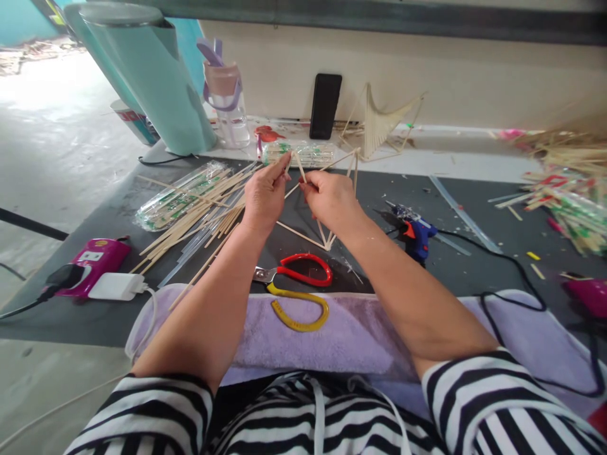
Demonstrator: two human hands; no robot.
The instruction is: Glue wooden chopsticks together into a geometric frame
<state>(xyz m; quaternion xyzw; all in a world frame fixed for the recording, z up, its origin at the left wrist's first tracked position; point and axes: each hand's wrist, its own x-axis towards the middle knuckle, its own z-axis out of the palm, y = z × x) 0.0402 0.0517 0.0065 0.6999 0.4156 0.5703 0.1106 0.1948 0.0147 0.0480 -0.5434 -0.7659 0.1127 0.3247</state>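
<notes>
A frame of thin wooden sticks (303, 236) stands on the dark table, its corners joined. My left hand (265, 193) is closed on the frame near its upper left corner, fingertips pinching a stick. My right hand (329, 194) pinches a slanting stick just below that same corner. Below the frame lie scissors (306, 270) with one red and one yellow handle. To the right is a blue glue gun (420, 235). Loose wooden sticks (190, 224) and clear glue sticks (190, 253) lie left of my left hand.
Packaged sticks (177, 196), a teal pitcher (142, 76) and a bottle (227, 101) are at the left. A phone (325, 106) and another stick model (386, 123) stand behind. A purple towel (351, 328) covers the front edge; a black cable (512, 259) runs right. A pink power socket (102, 262) is left.
</notes>
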